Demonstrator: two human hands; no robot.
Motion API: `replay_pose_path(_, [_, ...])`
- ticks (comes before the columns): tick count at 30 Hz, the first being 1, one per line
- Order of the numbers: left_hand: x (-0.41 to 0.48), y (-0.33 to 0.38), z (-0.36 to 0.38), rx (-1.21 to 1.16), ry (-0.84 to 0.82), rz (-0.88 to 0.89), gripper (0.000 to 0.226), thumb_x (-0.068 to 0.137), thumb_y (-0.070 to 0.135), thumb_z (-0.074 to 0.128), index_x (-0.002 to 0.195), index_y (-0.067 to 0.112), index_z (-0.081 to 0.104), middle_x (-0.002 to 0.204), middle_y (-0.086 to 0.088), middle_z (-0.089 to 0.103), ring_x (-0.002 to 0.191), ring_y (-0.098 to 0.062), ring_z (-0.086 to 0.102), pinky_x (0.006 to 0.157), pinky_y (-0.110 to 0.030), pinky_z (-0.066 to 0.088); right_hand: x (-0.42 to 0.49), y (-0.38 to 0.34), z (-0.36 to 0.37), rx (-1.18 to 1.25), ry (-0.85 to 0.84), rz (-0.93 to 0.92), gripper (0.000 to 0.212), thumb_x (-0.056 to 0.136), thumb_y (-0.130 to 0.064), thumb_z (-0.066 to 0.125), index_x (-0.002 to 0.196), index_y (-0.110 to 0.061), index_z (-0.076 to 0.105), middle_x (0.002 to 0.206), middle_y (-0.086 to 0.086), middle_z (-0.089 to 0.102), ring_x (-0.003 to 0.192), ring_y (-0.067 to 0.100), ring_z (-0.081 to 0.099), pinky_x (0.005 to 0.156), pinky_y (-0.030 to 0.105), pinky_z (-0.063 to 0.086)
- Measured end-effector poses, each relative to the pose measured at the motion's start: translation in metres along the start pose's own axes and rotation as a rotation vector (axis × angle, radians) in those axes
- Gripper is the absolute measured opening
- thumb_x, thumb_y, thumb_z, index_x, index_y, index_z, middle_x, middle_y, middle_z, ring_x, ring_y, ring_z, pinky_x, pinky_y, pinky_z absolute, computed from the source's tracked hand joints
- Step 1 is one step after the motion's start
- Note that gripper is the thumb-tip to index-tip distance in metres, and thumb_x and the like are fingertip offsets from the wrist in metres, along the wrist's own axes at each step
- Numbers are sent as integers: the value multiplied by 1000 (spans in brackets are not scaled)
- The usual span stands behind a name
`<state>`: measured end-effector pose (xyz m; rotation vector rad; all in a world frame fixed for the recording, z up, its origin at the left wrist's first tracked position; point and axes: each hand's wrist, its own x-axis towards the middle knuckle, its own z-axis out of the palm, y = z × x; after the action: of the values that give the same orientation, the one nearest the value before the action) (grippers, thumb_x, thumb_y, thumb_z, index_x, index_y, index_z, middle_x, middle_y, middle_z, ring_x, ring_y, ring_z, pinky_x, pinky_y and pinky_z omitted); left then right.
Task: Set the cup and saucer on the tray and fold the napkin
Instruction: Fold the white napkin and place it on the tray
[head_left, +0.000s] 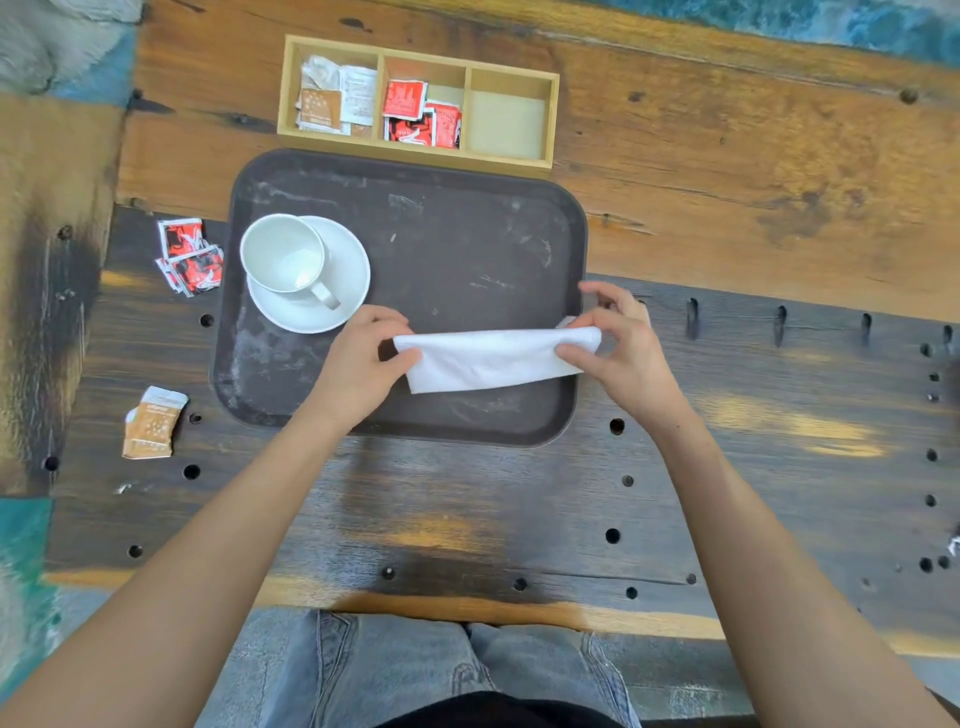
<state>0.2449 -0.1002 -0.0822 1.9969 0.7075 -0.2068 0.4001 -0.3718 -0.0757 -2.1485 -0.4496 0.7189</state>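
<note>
A white cup (283, 260) stands upright on a white saucer (345, 291) in the left part of a dark brown tray (457, 234). Its handle points toward me. A white napkin (488, 361) lies folded into a long strip over the tray's near right area. My left hand (363, 358) pinches the strip's left end. My right hand (623, 348) pinches its right end, at the tray's right rim.
A wooden three-compartment box (418, 104) with sachets sits just beyond the tray; its right compartment holds nothing. Red sachets (189, 257) and a brown sachet (153, 423) lie on the table left of the tray. The wooden table (753, 208) has holes and slots.
</note>
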Motion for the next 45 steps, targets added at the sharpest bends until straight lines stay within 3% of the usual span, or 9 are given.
replay_pose_path(6, [3,-2,10,-576,-39,-452,8,100,16,56,94,15,51,106,-8,66,90,-24,69,77,-37,60,34,-12,3,71,-63,218,26,93,-35,69,100,-11,62,101,12,75,93,31,71,76,49,56])
replay_pose_path(11, [5,-8,17,-711,-36,-578,32,89,5,71,100,18,43,116,-13,55,103,-30,63,82,-55,62,50,-10,22,57,-15,375,36,90,-33,74,117,-24,51,96,1,60,81,16,58,63,28,46])
replay_pose_path(17, [10,-12,19,-645,65,-459,27,83,-7,70,93,13,54,104,-16,56,100,-28,61,78,-44,65,41,-6,32,107,21,363,33,87,-22,78,108,-20,53,101,2,61,89,19,58,73,31,48])
replay_pose_path(21, [15,-16,22,-290,157,-421,25,78,3,71,95,14,57,99,-11,59,90,-27,59,84,-48,58,29,-5,40,-219,48,218,35,87,-16,78,114,-8,58,119,9,59,101,20,58,91,34,50])
replay_pose_path(24, [14,-16,28,-120,270,-483,22,78,18,71,91,11,55,96,-13,64,89,-34,67,83,-48,58,16,-10,54,-297,199,190,21,89,-16,73,103,-8,61,107,11,64,91,25,63,81,35,52])
replay_pose_path(27, [13,-14,34,-371,228,-705,23,85,26,74,89,8,59,85,-18,70,64,-33,71,70,-44,64,11,-18,69,149,179,534,17,93,-25,70,91,-9,64,92,16,77,69,19,71,65,28,59])
replay_pose_path(31, [12,-14,34,-712,121,-835,27,87,18,78,99,-2,64,87,-23,71,68,-34,73,54,-32,62,13,-26,80,783,54,930,33,92,-33,76,97,0,70,88,17,80,72,21,79,64,29,63])
replay_pose_path(41, [6,-19,36,-775,122,-712,17,88,2,73,99,2,60,91,-24,71,75,-28,73,65,-24,64,20,-23,82,860,339,960,15,89,-14,78,82,-10,65,71,4,71,47,10,62,50,20,58])
replay_pose_path(45, [5,-22,37,-796,119,-693,19,91,1,70,107,0,58,94,-25,70,78,-29,73,71,-26,64,12,-19,81,903,325,961,8,91,-13,73,87,-9,67,67,4,73,60,18,68,57,27,62])
